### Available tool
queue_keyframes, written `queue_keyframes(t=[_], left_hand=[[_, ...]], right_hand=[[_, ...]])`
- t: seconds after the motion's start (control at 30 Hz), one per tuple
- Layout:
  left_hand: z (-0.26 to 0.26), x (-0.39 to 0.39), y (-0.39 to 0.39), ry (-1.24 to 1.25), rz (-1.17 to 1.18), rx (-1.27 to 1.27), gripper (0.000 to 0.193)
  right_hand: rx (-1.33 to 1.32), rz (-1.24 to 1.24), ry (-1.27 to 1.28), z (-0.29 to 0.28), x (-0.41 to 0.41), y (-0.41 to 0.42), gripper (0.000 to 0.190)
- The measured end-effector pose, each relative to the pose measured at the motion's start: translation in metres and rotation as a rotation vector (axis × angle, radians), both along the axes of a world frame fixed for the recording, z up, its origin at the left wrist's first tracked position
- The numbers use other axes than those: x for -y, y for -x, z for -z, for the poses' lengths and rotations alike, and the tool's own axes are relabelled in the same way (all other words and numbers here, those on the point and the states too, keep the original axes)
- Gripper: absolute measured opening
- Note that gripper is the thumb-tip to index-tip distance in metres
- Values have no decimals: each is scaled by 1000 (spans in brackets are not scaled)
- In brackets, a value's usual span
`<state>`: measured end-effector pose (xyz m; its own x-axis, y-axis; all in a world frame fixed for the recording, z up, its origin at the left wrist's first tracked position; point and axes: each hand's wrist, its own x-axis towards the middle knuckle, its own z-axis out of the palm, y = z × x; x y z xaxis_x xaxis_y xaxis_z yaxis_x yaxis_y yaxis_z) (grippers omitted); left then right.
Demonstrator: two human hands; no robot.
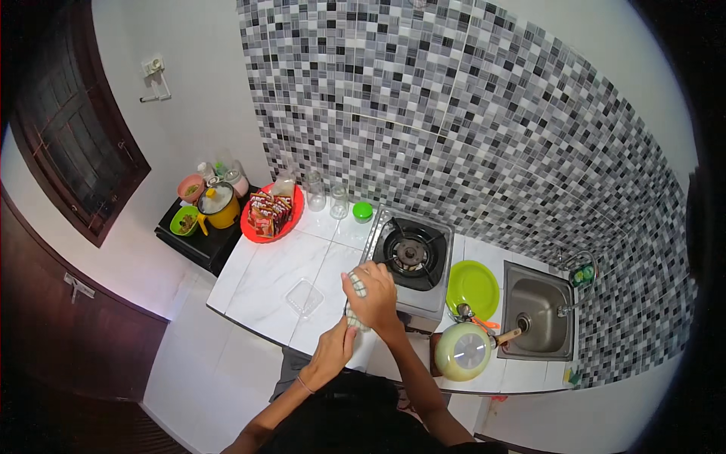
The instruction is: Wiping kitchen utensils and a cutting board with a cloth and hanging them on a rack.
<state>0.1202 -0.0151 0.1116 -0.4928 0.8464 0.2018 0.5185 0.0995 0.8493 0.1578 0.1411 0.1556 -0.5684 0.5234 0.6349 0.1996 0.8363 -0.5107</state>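
Both my hands hold a bunched checked cloth over the counter, at the left front corner of the gas stove. My right hand (373, 295) grips the upper part of the checked cloth (357, 284), its fingers curled over it. Lower and to the left, my left hand (334, 349) closes on the cloth's lower end. A clear plastic tray (304, 298) lies on the white tiled counter (272, 272) to the left of my hands. The single-burner gas stove (409, 252) is just beyond them, with no pot on its burner.
Left: red plate (245, 218) of sachets, glass jars (338, 202), green-lidded jar (362, 211), yellow pot (221, 213) on a black surface. Right: green plate (473, 286), spoons (465, 310), upturned pan (462, 352) with its handle over the steel sink (539, 306), sponge (570, 374).
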Motion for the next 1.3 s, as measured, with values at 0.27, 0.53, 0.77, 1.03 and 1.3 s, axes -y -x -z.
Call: queue_keyframes(t=[0.27, 0.53, 0.77, 1.03, 1.3], left_hand=[[-11, 20, 12, 8, 16, -513, 21], [-28, 43, 72, 94, 96, -946, 60], [-42, 27, 55, 55, 12, -1120, 46], [-36, 16, 33, 22, -69, -1226, 44], [-38, 17, 45, -21, -338, 125, 27]], right_hand=[[-432, -26, 1103, 36, -43, 11, 55], [-724, -720, 1503, -4, -80, -29, 47], [102, -100, -249, 18, 7, 3, 13], [-356, 166, 364, 41, -18, 25, 50], [-1127, -429, 1259, 11, -90, -12, 55]])
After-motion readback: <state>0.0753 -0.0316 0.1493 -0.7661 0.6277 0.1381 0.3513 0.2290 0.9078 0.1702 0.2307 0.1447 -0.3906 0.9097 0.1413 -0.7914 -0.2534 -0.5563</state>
